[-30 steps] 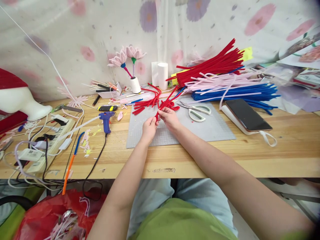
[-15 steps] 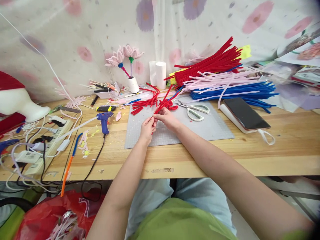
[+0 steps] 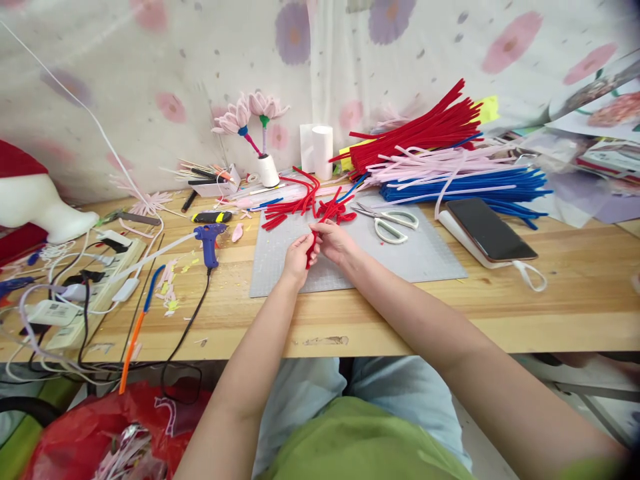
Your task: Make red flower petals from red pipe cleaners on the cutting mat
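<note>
Red pipe cleaners (image 3: 311,251) are pinched between my two hands, low over the grey cutting mat (image 3: 425,257). My left hand (image 3: 299,255) has its fingers closed around the lower part. At the upper part, my right hand (image 3: 334,241) grips with thumb and fingertips; its fingers partly hide the piece. Just beyond my hands lie cut and bent red pipe cleaners (image 3: 293,205). Scissors with pale handles (image 3: 393,225) rest on the mat to the right of my right hand.
Bundles of red (image 3: 415,137), pink and blue pipe cleaners (image 3: 465,185) lie at the back right, near a phone (image 3: 493,229). A blue glue gun (image 3: 209,243) and a cluttered power strip (image 3: 95,293) are left. Pink flowers (image 3: 250,115) stand in a white holder behind.
The red strands that stuck up above my hands now sit lower, bunched between the fingers. My right hand has shifted slightly right and down.
</note>
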Demonstrator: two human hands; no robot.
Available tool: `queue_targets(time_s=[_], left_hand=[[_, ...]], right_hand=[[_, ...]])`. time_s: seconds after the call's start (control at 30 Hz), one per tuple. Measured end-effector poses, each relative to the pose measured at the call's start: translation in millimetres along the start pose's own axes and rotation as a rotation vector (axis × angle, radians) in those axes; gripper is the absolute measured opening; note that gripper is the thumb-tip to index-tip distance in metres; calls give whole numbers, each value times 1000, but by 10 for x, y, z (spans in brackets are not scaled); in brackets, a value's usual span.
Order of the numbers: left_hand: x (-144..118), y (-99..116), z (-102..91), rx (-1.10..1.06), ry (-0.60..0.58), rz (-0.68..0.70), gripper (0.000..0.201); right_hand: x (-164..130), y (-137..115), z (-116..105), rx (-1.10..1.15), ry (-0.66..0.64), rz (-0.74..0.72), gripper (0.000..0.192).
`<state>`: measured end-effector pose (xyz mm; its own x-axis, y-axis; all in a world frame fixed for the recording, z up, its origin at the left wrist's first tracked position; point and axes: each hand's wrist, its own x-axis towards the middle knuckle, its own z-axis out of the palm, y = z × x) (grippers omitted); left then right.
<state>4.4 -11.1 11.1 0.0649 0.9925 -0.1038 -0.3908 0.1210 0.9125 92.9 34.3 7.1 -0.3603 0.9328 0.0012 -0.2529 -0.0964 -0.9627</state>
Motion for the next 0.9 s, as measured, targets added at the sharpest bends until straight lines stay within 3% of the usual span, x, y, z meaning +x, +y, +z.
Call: queue_targets(time_s=[0.1,0.2,0.3,0.47,0.67,0.8,0.9], left_hand=[[-9,2,8,-5,-12,-41,21],[-1,24,-32,-37,41,-66,20],[12,75,-98,-164,10,-133,18],[-13,182,-154,-424,-128,-331,22],[-78,233,-191,-640,-199,-411,19],[-104,231,-204,-768,-252,-430,17],[-125,242,-198,-775,-245,-429,15]], right_hand=[[31,-49,-40,163,75,93,37],[39,-177,-139,262,210,-3,28],[-19,-307,-239,208,141,-108,21],[-97,-371,-275,-293,-235,-278,22],[72,-408,-319,-882,-313,-520,19],[129,-452,-313,-1048,-410,-654,22],[117,-483,-265,-1155,-423,-654,22]])
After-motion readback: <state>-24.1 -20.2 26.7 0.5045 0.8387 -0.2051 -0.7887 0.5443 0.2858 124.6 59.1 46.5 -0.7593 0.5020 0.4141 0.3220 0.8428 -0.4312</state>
